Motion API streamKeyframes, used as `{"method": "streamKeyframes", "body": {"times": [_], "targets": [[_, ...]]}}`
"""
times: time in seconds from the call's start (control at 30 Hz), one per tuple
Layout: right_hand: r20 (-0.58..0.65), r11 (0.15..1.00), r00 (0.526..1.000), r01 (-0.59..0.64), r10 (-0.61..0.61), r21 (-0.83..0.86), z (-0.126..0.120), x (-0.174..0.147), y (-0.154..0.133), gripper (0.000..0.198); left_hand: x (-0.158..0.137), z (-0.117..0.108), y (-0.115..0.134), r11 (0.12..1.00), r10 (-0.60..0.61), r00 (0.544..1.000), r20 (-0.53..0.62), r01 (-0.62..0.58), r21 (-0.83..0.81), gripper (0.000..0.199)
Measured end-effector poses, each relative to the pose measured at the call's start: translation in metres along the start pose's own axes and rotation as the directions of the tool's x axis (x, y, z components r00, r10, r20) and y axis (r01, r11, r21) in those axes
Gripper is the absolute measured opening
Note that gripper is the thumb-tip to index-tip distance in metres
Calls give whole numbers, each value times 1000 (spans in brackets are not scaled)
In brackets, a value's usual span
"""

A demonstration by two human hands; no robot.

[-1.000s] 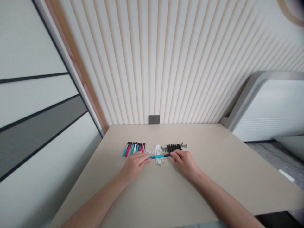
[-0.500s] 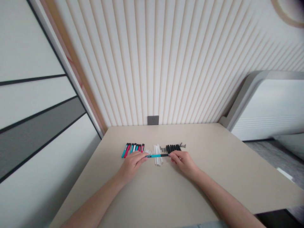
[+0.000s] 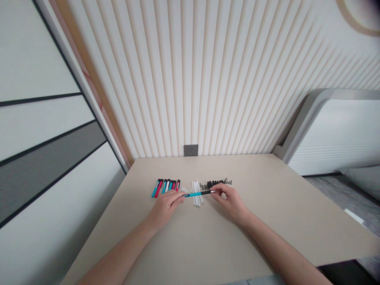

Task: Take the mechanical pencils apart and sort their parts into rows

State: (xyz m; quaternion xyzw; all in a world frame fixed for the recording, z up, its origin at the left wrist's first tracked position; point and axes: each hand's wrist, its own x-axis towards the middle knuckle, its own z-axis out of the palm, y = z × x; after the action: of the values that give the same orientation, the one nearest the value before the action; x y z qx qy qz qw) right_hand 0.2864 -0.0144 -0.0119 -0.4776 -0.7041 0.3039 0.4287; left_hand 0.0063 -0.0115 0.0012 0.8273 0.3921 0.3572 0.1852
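A blue pen [image 3: 195, 194] with a black grip section and a silvery tip lies crosswise between my two hands, just above the table. My left hand [image 3: 166, 204] is closed around its blue end. At the other end, the thumb and fingertips of my right hand [image 3: 230, 200] pinch the tip. Under and behind the pen is a bunch of thin white refills [image 3: 197, 186]. Black pen grips [image 3: 215, 183] stand in a row behind my right hand, partly covered by it. Several blue, red and white pen barrels [image 3: 160, 187] lie side by side beyond my left hand.
Small white pieces [image 3: 184, 190] sit by the refills. Dark springs or similar small parts [image 3: 228, 181] lie right of the black grips. The beige table [image 3: 190, 241] meets a ribbed wall with a grey socket [image 3: 190, 150]. A white cabinet [image 3: 59, 190] stands to the left.
My right hand has tilted and its end of the pen has risen slightly. More of the silvery tip shows at the right fingertips. My left hand keeps its hold.
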Motion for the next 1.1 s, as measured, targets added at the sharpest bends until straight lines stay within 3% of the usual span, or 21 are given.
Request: {"method": "streamKeyframes", "body": {"times": [0.27,0.43,0.53,0.63,0.77,1.1], "targets": [[-166,991,980,122,-112,50,-2,3,1,15,0,2,0,998,-55,998,27,55,-4,25],[-233,971,966,54,-110,-233,-36,11,11,21,-1,1,-3,997,-69,997,37,68,29,25],[-257,899,966,-93,-23,-428,-62,15,30,25,0,0,-2,997,-61,996,58,58,47,25],[-215,799,966,-241,144,-551,-77,15,48,26,0,1,-1,997,-48,996,70,43,60,25],[-149,751,957,-289,250,-593,-76,14,62,34,0,1,1,997,-29,996,80,24,67,25],[-129,802,972,-233,194,-550,-69,17,74,31,1,-1,5,999,13,997,82,-17,49,24]]}}
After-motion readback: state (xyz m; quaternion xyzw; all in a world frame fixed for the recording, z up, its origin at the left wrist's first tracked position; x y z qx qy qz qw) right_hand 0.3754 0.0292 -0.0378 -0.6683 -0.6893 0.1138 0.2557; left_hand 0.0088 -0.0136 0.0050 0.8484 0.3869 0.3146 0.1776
